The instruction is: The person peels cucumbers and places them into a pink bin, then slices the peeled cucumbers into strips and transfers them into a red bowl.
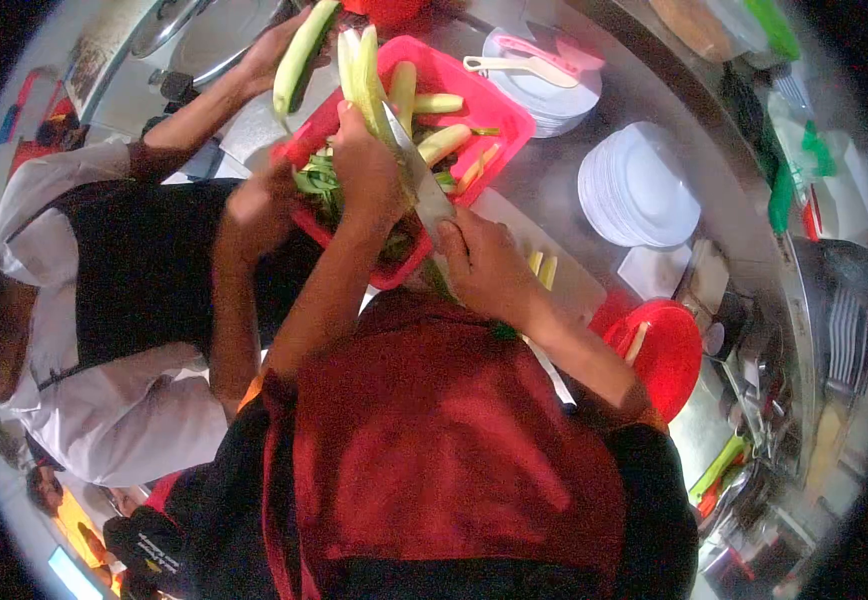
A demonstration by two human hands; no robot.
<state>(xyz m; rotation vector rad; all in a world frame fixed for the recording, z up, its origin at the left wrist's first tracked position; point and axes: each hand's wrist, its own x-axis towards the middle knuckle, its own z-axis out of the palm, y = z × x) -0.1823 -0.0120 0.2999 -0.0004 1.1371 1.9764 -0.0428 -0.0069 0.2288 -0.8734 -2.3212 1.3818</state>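
My left hand [367, 165] is closed round a peeled cucumber [364, 75], held upright over the red plastic tub [524, 125]; its far end looks split lengthwise. My right hand [486, 260] grips the handle of a knife [424, 180], whose broad blade lies along the near side of the cucumber. Inside the tub are several peeled cucumber pieces [444, 143] and a heap of green peelings [322, 182]. A white cutting board [564, 255] with a few pale strips [548, 271] on it lies partly beneath my right forearm.
At my left a co-worker's hand [279, 50] holds a half-peeled cucumber [304, 62]; their other hand [259, 212] is blurred beside the tub. Two stacks of white plates [639, 185] stand on the steel counter, a pale-handled utensil [524, 67] atop one. A red bowl [669, 350] sits at right.
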